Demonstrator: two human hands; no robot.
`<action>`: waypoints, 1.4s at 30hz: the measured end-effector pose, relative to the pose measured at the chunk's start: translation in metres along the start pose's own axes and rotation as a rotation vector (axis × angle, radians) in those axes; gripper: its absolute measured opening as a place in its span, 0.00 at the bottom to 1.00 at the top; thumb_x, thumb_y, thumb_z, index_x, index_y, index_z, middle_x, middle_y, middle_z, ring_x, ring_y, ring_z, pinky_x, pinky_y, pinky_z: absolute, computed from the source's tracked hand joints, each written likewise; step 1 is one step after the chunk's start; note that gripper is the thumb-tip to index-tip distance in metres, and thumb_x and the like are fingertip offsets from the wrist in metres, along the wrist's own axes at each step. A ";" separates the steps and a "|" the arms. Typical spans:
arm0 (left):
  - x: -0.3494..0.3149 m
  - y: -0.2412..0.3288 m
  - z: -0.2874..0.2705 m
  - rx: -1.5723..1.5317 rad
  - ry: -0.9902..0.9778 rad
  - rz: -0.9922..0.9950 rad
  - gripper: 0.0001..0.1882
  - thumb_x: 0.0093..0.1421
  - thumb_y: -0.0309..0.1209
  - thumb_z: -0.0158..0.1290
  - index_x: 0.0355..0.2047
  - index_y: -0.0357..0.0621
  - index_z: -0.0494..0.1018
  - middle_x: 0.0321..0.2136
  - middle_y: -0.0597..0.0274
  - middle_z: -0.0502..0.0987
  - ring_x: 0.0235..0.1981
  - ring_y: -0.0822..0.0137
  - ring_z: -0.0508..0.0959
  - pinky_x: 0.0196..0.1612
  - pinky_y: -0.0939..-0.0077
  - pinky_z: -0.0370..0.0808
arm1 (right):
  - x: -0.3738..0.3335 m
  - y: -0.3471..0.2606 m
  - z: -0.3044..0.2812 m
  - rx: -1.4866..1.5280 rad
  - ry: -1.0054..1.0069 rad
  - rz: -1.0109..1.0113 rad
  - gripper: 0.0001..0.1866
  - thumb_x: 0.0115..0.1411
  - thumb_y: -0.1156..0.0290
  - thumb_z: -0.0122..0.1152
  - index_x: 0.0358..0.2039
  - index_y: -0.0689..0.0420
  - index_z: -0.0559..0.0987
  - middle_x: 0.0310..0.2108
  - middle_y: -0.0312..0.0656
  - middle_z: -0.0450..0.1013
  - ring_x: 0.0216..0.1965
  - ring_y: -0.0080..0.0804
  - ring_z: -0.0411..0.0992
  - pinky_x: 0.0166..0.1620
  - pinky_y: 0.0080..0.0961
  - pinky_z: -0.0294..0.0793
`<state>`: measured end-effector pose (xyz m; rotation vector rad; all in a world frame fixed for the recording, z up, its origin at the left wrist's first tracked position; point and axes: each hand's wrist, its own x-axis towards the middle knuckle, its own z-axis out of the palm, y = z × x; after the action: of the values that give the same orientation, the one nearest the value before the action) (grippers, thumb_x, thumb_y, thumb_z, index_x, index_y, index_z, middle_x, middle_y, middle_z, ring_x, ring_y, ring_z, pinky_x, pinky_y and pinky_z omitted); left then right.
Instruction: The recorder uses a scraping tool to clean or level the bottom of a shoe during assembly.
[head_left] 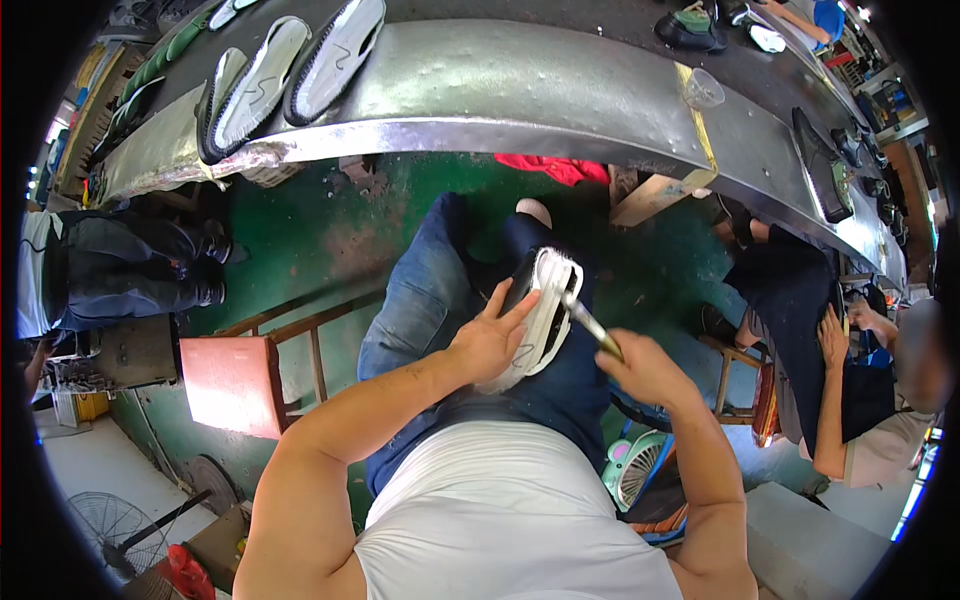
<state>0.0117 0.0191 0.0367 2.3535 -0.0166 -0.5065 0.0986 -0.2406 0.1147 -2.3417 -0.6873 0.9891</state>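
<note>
A white shoe upper [545, 318] with black parts and a ragged pale edge lies across my lap, sole side up. My left hand [488, 346] grips its left side, fingers spread over the edge and thumb side hidden. My right hand [643, 368] is closed round the handle of a hammer [594, 326]. The hammer's metal head is at the right edge of the shoe upper; whether it touches cannot be told.
A long metal-topped bench [520, 70] runs ahead, with several similar shoe uppers [266, 85] at its left. A red-topped stool [232, 385] stands left, a small green fan [630, 468] by my right side. A seated person [840, 360] works at right; another person's legs [140, 260] are at left.
</note>
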 end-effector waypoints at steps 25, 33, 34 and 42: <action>-0.032 -0.011 0.016 -0.519 0.034 -0.148 0.41 0.67 0.38 0.53 0.70 0.29 0.46 0.67 0.36 0.58 0.69 0.53 0.60 0.69 0.69 0.57 | 0.016 0.000 0.057 -0.127 0.142 -0.126 0.21 0.71 0.55 0.46 0.36 0.63 0.74 0.32 0.58 0.76 0.36 0.61 0.74 0.41 0.50 0.72; -0.040 -0.017 0.007 -0.520 -0.181 -0.080 0.60 0.51 0.33 0.65 0.74 0.44 0.34 0.61 0.33 0.66 0.61 0.50 0.71 0.64 0.68 0.65 | 0.001 -0.002 0.069 -0.080 0.027 -0.032 0.22 0.71 0.54 0.48 0.40 0.63 0.75 0.32 0.54 0.77 0.35 0.55 0.76 0.40 0.44 0.74; -0.037 -0.012 -0.006 -0.513 -0.179 -0.073 0.60 0.51 0.33 0.65 0.74 0.44 0.34 0.61 0.33 0.66 0.61 0.50 0.71 0.64 0.68 0.65 | 0.002 0.005 0.071 -0.081 0.038 -0.034 0.22 0.71 0.54 0.48 0.40 0.63 0.75 0.32 0.54 0.77 0.35 0.55 0.76 0.40 0.44 0.74; -0.040 0.061 -0.137 0.045 0.213 0.356 0.43 0.44 0.24 0.67 0.60 0.42 0.60 0.44 0.46 0.80 0.44 0.44 0.80 0.47 0.60 0.78 | -0.024 0.058 0.129 0.855 0.442 -0.036 0.12 0.68 0.69 0.53 0.47 0.63 0.73 0.33 0.39 0.76 0.32 0.22 0.74 0.37 0.23 0.74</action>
<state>0.0320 0.0696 0.1823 2.3654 -0.3446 -0.0827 0.0013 -0.2668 0.0117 -1.6724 -0.0815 0.5456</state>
